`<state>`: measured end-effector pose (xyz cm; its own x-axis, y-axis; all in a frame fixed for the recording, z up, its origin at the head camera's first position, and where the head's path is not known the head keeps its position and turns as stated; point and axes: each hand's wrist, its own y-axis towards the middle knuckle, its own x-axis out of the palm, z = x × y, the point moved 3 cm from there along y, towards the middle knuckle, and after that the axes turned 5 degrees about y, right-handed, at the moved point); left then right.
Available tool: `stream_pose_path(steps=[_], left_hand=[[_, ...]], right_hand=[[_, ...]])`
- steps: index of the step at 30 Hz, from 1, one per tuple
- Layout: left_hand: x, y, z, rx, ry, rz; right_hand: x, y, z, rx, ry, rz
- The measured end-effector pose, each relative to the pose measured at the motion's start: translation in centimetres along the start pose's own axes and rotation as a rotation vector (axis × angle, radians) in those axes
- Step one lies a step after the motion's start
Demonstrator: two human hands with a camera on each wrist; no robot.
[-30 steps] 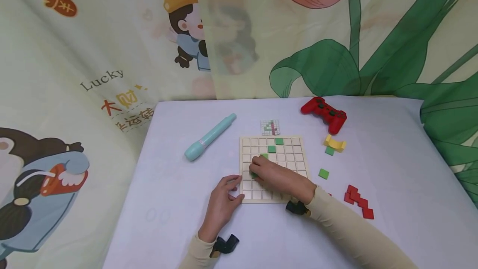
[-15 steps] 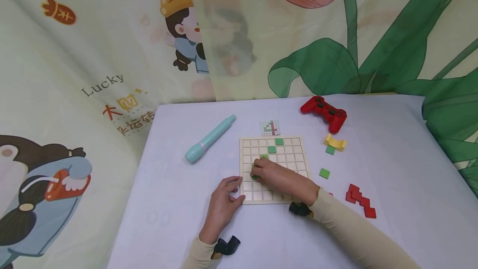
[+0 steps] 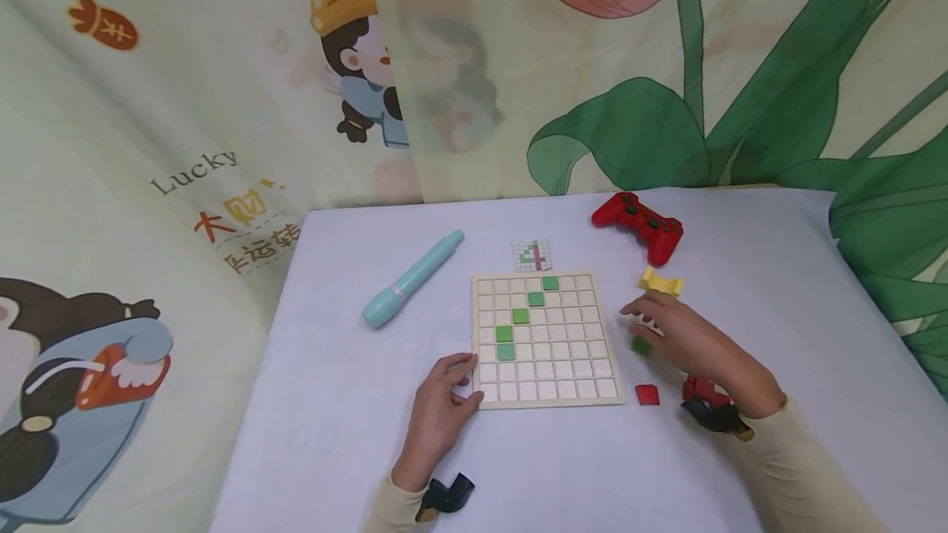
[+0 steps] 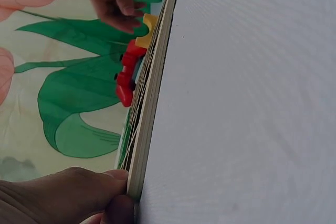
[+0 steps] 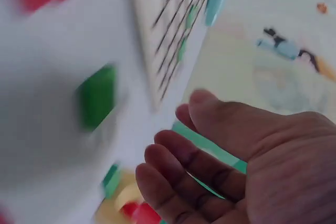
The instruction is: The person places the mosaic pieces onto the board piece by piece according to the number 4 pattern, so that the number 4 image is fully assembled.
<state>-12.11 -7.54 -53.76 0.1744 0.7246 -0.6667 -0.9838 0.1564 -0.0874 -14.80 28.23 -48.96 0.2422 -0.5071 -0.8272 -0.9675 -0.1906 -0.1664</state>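
Note:
A wooden grid board [image 3: 563, 370] lies on the table with several green square tiles [image 3: 521, 316], most of them in a diagonal line. My left hand [image 3: 439, 418] holds the board by its near left corner, thumb and fingers against the edges; the left wrist view shows the thumb [image 4: 113, 177] on the rim. To the right of the board, my right hand [image 3: 689, 336] hovers with loosely bent fingers and nothing between them. Below it is a loose green tile [image 3: 641, 345], blurred in the right wrist view. Another green tile [image 5: 111, 181] lies beside the yellow arched block [image 3: 661, 282].
One red tile [image 3: 647, 395] lies off the board's near right corner; more red tiles [image 3: 704, 389] are partly hidden under the right wrist. A red game controller [image 3: 638, 226] sits at the back right. Behind the board is a small pattern card [image 3: 532, 255], and left a teal microphone-shaped object [image 3: 411, 282].
My right hand has left the board and moved right, over the loose green tile. The green tiles it was covering on the board now show. My left hand stays at the corner.

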Motion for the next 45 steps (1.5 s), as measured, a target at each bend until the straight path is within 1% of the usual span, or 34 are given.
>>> stream_pose_path(steps=[3,5,7,9,13,19,22,26,30,36,40,45], left_hand=[[-0.1,-0.2,-0.1,-0.006,0.009,0.000],[-0.2,-0.3,-0.2,-0.009,0.009,-0.002],[-0.2,-0.4,-0.3,-0.012,0.010,-0.003],[-0.2,-0.4,-0.3,-0.007,0.005,-0.002],[-0.1,-0.3,-0.3,0.002,-0.005,-0.002],[-0.1,-0.2,-0.3,0.003,-0.003,0.002],[-0.1,-0.1,-0.3,0.004,0.003,0.002],[-0.2,-0.1,-0.3,0.004,0.007,0.003],[-0.3,-0.2,-0.4,-0.002,0.005,0.005],[-0.2,-0.2,-0.4,-0.005,-0.003,0.007],[0.0,0.0,-0.4,0.003,-0.006,0.009],[0.1,0.0,-0.3,0.007,-0.003,0.013]], right_hand=[[0.2,-1.1,1.7,0.070,0.042,-0.041],[0.8,-1.7,2.3,0.089,0.065,-0.068],[1.4,-2.0,2.5,0.088,0.070,-0.087],[1.9,-2.1,2.4,0.061,0.059,-0.086],[2.4,-2.0,1.9,-0.006,-0.004,-0.048],[2.2,-2.0,1.7,-0.061,-0.068,-0.009],[2.0,-2.1,1.7,-0.106,-0.096,0.030],[1.7,-1.9,1.4,-0.139,-0.104,0.084],[1.7,-1.3,0.1,-0.172,-0.066,0.116],[1.6,0.1,-3.2,-0.224,-0.004,0.142],[2.0,1.4,-5.5,-0.266,0.027,0.104],[4.0,2.8,-8.2,-0.381,0.016,0.036]])
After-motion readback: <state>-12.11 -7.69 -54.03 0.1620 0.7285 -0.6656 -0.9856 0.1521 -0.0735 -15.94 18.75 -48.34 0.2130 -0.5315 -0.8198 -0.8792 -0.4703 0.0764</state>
